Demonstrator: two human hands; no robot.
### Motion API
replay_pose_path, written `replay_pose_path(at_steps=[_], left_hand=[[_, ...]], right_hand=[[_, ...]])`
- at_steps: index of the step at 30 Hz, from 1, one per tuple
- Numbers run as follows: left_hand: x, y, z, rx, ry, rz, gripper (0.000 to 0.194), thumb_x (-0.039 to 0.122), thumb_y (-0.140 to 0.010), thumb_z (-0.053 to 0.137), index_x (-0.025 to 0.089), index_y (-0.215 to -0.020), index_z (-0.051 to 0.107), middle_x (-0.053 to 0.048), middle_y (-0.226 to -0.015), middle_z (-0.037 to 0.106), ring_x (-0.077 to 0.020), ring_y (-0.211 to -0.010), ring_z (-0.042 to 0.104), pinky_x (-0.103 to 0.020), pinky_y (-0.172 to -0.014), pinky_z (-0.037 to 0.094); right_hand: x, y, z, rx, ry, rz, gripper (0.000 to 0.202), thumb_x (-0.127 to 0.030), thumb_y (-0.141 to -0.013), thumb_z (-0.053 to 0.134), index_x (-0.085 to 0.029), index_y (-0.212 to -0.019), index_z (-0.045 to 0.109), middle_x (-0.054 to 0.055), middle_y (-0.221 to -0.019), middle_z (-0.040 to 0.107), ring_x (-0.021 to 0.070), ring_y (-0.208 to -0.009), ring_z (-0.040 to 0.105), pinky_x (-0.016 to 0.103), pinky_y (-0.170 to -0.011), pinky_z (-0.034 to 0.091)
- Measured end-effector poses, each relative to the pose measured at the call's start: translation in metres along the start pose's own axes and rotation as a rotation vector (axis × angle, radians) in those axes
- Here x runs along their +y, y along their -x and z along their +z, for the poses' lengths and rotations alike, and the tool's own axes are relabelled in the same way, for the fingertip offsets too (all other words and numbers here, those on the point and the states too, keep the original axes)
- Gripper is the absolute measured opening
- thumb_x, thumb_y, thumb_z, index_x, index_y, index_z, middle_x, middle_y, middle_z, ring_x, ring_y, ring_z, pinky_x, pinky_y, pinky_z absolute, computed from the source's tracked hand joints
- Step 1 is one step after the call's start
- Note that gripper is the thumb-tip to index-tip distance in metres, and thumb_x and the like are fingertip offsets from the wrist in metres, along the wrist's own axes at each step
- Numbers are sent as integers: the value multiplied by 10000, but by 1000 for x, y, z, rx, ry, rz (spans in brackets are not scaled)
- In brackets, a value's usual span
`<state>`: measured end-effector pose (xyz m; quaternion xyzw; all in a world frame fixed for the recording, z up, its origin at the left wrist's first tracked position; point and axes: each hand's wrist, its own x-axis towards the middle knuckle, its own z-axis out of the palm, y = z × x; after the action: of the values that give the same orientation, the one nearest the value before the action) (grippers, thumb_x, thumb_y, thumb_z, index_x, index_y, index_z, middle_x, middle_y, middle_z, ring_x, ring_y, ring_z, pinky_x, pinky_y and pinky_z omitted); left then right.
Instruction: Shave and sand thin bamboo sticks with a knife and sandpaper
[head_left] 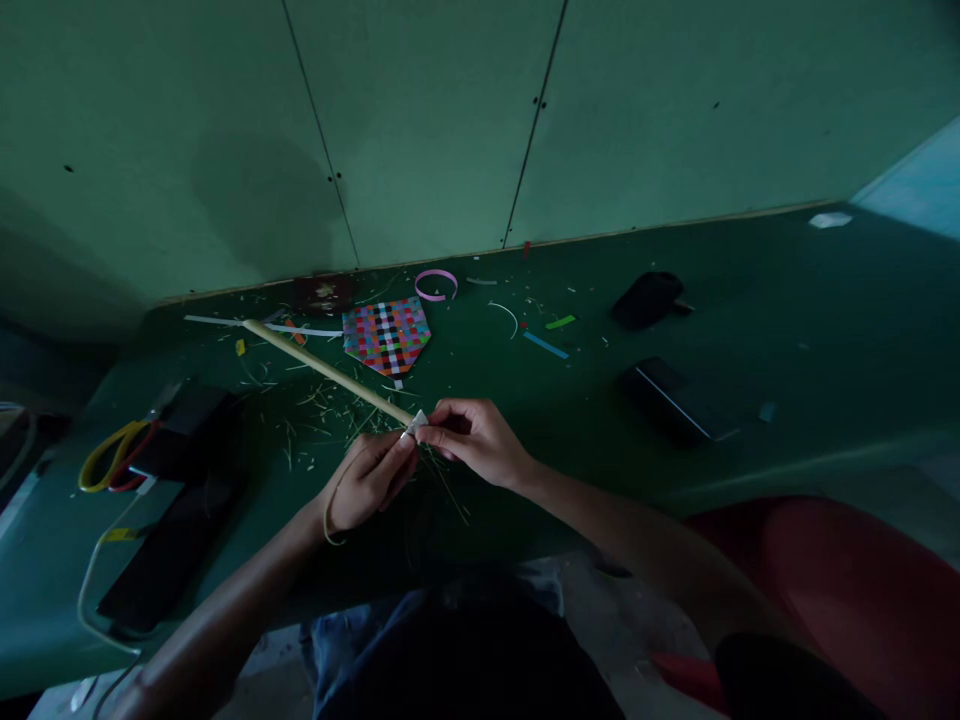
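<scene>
A long pale stick (pixel 330 372) slants from the far left of the table to my hands, its near end wrapped in a small white strip (pixel 417 424). My left hand (pixel 371 475) is closed round that end, thumb pressed on the white piece. My right hand (pixel 476 440) pinches the same white piece from the right side. A thin straw-like strand loops by my left wrist, and fine stalks (pixel 450 490) stick out below my fingers. Just beyond lies a woven multicoloured pennant-shaped piece (pixel 387 335), flat on the table.
Scissors with yellow and red handles (pixel 120 455) lie at the left beside dark devices and a white cable (pixel 94 570). Straw bits, a pink ring (pixel 436 284), a blue strip (pixel 546 345) and a green strip (pixel 560 322) are scattered behind. A black pouch (pixel 646 300) and a phone-like object (pixel 671 400) lie right.
</scene>
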<state>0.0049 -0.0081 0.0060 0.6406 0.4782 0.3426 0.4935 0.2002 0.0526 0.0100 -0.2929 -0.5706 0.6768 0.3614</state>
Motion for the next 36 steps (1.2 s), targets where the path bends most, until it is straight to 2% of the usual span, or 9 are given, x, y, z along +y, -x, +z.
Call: replay_pose_path(at_steps=[4,10,15,22,31,36], left_hand=[[-1,0,1,16,-22,11,536,495,-1097,390,172,-705,559,53,-434,478,-70,-360,393,-213,-411,302],[-1,0,1,21,-53,10,538,488,-1099,391,176,-694,557,52,-435,482,-73,-372,406,-216,-426,315],[0,1,0,34,-42,3,536,486,-1099,395,172,-692,550,54,-429,476,-68,-374,394,-209,-426,312],[-2,-1,0,1,7,-6,536,492,-1100,381,163,-722,571,56,-423,470,-62,-347,384,-203,-410,300],[0,1,1,20,-19,3,545,497,-1096,391,171,-691,555,47,-445,486,-72,-374,409,-209,-423,314],[-1,0,0,4,8,9,549,496,-1096,388,168,-691,560,50,-431,478,-66,-353,392,-209,-416,310]], right_hand=[[3,1,0,26,33,3,312,-438,-802,867,-165,-798,716,-30,-596,568,90,-519,473,244,-468,335],[5,2,-1,48,87,-2,344,-463,-791,866,-166,-785,694,-27,-601,576,93,-517,488,238,-460,340],[4,2,-1,76,104,3,359,-461,-786,873,-167,-740,672,-37,-572,552,90,-499,459,234,-447,296],[1,0,2,7,33,-47,318,-462,-820,848,-169,-859,731,-13,-682,611,102,-561,516,260,-523,405],[7,3,-1,71,90,-16,352,-456,-784,879,-182,-748,661,-41,-583,548,90,-499,453,244,-440,298],[2,2,1,38,78,-27,328,-465,-812,856,-173,-810,706,-18,-656,603,98,-540,503,254,-489,369]])
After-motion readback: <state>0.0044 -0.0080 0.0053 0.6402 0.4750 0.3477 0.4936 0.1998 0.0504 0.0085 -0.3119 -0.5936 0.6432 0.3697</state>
